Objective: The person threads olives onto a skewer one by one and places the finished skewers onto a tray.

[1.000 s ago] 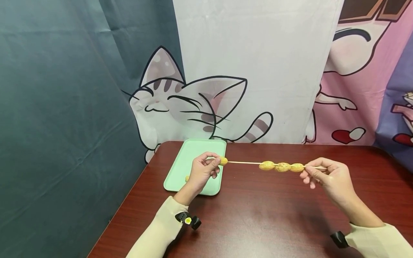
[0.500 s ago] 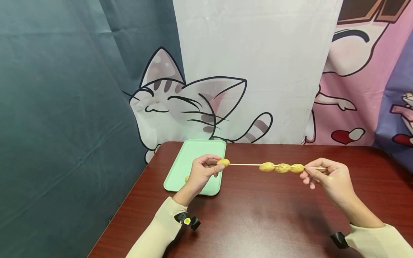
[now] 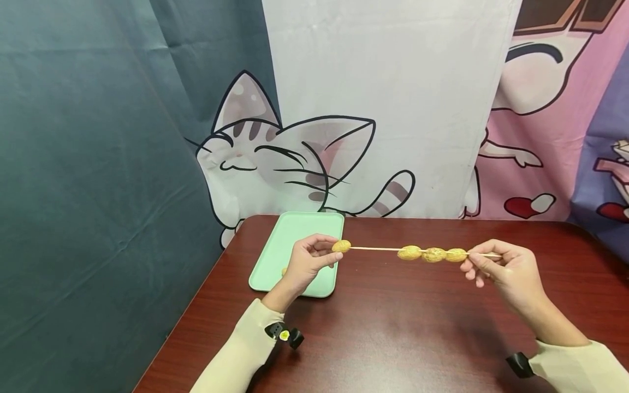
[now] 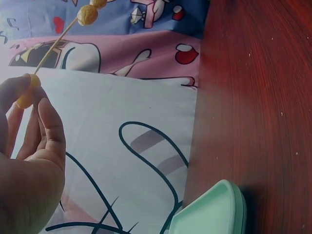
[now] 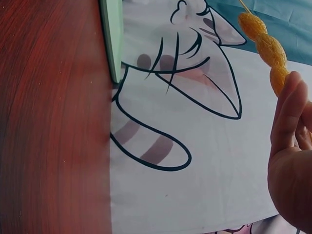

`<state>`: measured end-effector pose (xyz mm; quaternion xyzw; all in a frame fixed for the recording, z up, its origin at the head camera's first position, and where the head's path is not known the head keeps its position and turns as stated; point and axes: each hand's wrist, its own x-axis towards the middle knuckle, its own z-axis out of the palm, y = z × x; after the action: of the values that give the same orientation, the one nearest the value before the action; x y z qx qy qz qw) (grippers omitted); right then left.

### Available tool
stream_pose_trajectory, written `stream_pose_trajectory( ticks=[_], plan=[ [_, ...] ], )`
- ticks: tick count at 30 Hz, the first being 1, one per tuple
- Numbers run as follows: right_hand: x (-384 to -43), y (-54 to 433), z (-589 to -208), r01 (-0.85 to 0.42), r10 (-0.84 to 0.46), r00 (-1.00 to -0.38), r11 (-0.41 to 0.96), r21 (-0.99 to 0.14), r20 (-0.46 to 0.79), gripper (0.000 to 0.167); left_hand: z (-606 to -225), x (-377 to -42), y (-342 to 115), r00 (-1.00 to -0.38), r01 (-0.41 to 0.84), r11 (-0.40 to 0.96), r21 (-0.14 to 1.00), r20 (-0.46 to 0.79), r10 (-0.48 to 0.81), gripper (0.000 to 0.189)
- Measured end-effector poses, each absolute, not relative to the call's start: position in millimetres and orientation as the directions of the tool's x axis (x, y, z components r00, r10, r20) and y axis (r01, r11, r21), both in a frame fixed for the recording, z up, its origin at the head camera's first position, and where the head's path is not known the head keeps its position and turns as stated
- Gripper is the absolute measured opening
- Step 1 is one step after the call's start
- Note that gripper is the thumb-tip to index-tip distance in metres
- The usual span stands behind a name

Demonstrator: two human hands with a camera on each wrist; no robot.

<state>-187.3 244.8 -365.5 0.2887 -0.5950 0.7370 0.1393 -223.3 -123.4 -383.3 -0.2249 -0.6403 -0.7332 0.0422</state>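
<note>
A thin wooden skewer [image 3: 375, 248] stretches nearly level between both hands above the table. At its left end, my left hand [image 3: 306, 263] pinches a yellow oval ball [image 3: 341, 246] with a rough skin; the left wrist view shows this ball [image 4: 29, 92] between thumb and fingers. The skewer's tip meets it, though how deep it goes cannot be seen. Three similar balls [image 3: 434, 255] sit threaded side by side near the right end. Just beyond them, my right hand [image 3: 511, 275] grips the skewer between thumb and fingers, its end poking out behind the fingertips.
A pale green tray [image 3: 307, 222] lies at the table's back left, partly behind the left forearm. Another yellow piece [image 3: 284, 271] shows on it, mostly hidden by the wrist. The dark red table [image 3: 393, 338] ends at printed cloth [image 3: 417, 109] behind.
The left fingers have shifted on the ball, so more of it shows now. The right hand, with the skewer and its threaded balls, has moved slightly right.
</note>
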Motion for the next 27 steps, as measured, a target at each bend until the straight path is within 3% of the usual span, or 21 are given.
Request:
stream_pose_trajectory(
  ticks=[27],
  plan=[
    [-189.9,246.3,-367.6,-0.553,-0.156,-0.790,-0.239,-0.798,0.594,0.022,-386.3,-224.4,-126.9,-0.860,0.381,-0.204,0.902,0.427,0.279,0.025]
  ],
)
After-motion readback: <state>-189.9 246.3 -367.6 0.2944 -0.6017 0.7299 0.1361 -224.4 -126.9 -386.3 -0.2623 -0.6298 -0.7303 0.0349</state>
